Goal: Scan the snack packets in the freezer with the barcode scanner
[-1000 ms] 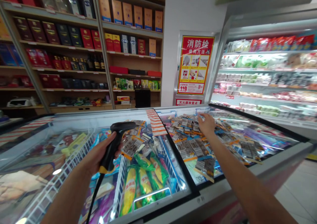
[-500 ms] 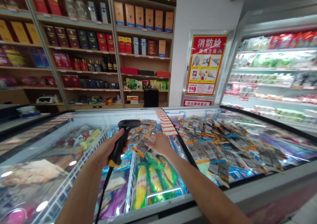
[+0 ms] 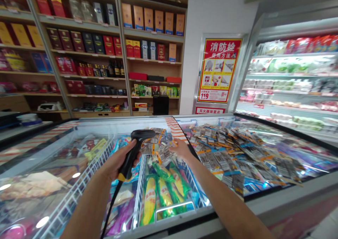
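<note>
**Scanner held over packets on a shop freezer**

A person stands at a glass-topped chest freezer (image 3: pixel 185 228). The left hand (image 3: pixel 116 163) has its grip closed around a black barcode scanner (image 3: pixel 133 151), head aimed toward a small heap of flat packets (image 3: pixel 154 149) lying on the glass. The right hand (image 3: pixel 182 149) rests on that heap, fingers curled at a packet; whether it is pinched is unclear. A far larger spread of packets (image 3: pixel 237 151) lies to the right, apparently unhandled. Corn packs (image 3: pixel 158 196) show beneath the glass.
</note>
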A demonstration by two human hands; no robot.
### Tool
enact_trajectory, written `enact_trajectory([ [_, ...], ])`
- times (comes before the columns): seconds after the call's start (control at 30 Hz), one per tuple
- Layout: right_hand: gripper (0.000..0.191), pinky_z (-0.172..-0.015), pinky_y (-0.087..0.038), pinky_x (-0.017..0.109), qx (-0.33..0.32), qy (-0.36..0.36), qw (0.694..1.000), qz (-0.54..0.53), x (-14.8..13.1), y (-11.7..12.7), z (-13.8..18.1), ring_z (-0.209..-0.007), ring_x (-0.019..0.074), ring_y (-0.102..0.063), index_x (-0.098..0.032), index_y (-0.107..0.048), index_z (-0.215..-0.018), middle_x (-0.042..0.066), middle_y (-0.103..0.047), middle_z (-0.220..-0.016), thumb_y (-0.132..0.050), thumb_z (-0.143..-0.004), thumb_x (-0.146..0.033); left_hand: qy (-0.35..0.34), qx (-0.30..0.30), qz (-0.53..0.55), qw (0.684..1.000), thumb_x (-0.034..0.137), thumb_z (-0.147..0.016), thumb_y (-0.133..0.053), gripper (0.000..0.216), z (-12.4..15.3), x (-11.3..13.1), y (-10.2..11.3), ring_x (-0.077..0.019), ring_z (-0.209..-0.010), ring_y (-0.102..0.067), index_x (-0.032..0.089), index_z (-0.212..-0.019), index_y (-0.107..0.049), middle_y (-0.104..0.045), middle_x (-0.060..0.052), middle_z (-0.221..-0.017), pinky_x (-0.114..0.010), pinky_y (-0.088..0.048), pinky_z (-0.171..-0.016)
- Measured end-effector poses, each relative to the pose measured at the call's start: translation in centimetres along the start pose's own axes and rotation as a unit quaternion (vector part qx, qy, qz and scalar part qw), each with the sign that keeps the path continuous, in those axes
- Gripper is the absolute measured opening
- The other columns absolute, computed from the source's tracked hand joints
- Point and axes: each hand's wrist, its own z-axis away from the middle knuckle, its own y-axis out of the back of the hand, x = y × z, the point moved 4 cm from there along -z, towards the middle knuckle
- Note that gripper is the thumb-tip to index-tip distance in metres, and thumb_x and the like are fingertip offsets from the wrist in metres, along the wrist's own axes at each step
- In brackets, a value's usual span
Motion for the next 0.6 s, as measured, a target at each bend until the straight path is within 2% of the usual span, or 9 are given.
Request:
enact_trajectory([
  [0.07, 0.023, -0.054, -0.044, 0.032, 0.018, -0.040, 0.997, -0.057, 0.5, 1.3, -0.4, -0.056, 0.0181, -0.055, -0.018, -0.057, -0.064, -0.003, -0.054, -0.051, -0.067, -0.044, -0.021, 0.004, -0.019, 0.010, 1.000, 0.039, -0.072, -0.049, 0.026, 0.0, -0.2, -0.5, -0.0081, -0.038, -0.047, 0.014, -0.071, -0.051, -0.055, -0.001, -0.052, -0.017, -0.037, -0.034],
  [0.17, 0.015, -0.043, -0.042, 0.026, 0.048, -0.062, 0.989, -0.127, 1.1, 2.6, -0.9, -0.041, 0.0109, -0.048, -0.017, -0.050, -0.061, -0.006, -0.046, -0.042, -0.060, -0.051, -0.022, 0.012, -0.061, 0.027, 0.998, 0.041, -0.073, -0.048, 0.027, -0.1, -0.6, -1.4, -0.0078, -0.039, -0.047, 0.014, -0.072, -0.051, -0.055, -0.001, -0.054, -0.017, -0.038, -0.035],
  [0.27, 0.020, -0.048, -0.045, 0.023, 0.074, -0.068, 0.973, -0.209, 1.5, 3.0, -1.2, -0.043, 0.0081, -0.050, -0.019, -0.044, -0.066, -0.008, -0.049, -0.047, -0.057, -0.052, -0.017, 0.021, -0.085, 0.045, 0.995, 0.042, -0.073, -0.048, 0.028, -0.3, -1.1, -1.9, -0.0075, -0.039, -0.047, 0.014, -0.072, -0.051, -0.054, -0.001, -0.054, -0.018, -0.038, -0.036],
  [0.4, 0.033, -0.055, -0.048, 0.026, 0.084, -0.072, 0.953, -0.283, 1.9, 2.5, -1.4, -0.055, 0.0106, -0.058, -0.022, -0.042, -0.076, -0.008, -0.056, -0.059, -0.055, -0.048, -0.011, 0.024, -0.097, 0.055, 0.993, 0.042, -0.073, -0.047, 0.029, -0.8, -1.6, -2.1, -0.0076, -0.039, -0.047, 0.013, -0.072, -0.051, -0.053, -0.002, -0.054, -0.018, -0.038, -0.036],
  [0.6, 0.031, -0.055, -0.049, 0.026, 0.089, -0.075, 0.939, -0.324, 2.6, 1.9, -1.5, -0.056, 0.0120, -0.059, -0.021, -0.043, -0.072, -0.007, -0.057, -0.057, -0.052, -0.047, -0.006, 0.038, -0.102, 0.064, 0.992, 0.043, -0.073, -0.047, 0.030, -1.0, -2.0, -2.3, -0.0071, -0.040, -0.046, 0.013, -0.074, -0.052, -0.053, -0.002, -0.055, -0.018, -0.037, -0.037],
])
